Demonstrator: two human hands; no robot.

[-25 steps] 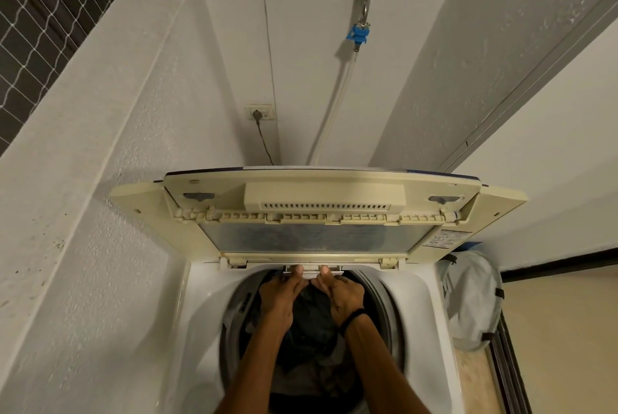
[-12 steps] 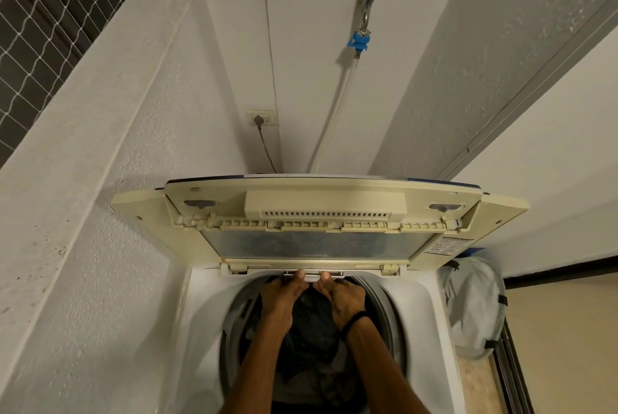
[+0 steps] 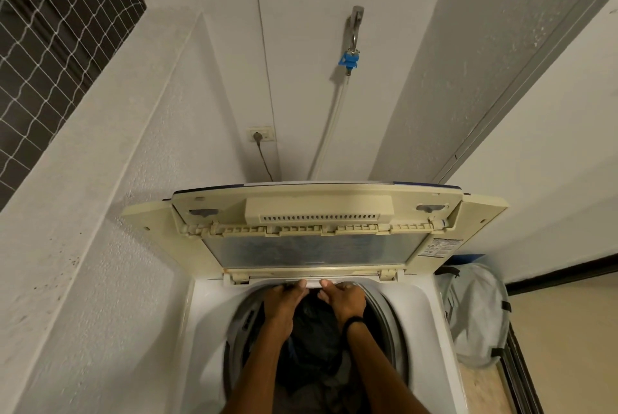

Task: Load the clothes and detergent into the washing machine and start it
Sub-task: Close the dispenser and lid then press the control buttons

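Barely anything has moved: the left hand (image 3: 283,300) and right hand (image 3: 346,300) still pinch the white strip (image 3: 313,284) at the washing machine's (image 3: 208,330) back rim, with the clothes (image 3: 314,340) already inside.

High on the wall beyond the right hand (image 3: 347,300), a silver metal wall tap (image 3: 355,24) carries a blue plastic connector (image 3: 349,60). A pale translucent hose (image 3: 329,126) runs down from it. Beyond the left hand (image 3: 284,300) is a white wall socket (image 3: 261,135) with a thin dark cable (image 3: 264,159) hanging from its plug. Right of the right hand, a light grey fabric bag with black straps (image 3: 478,313) stands on the beige floor (image 3: 568,346). Far up and left of the left hand, white string netting (image 3: 50,29) covers a dark opening.
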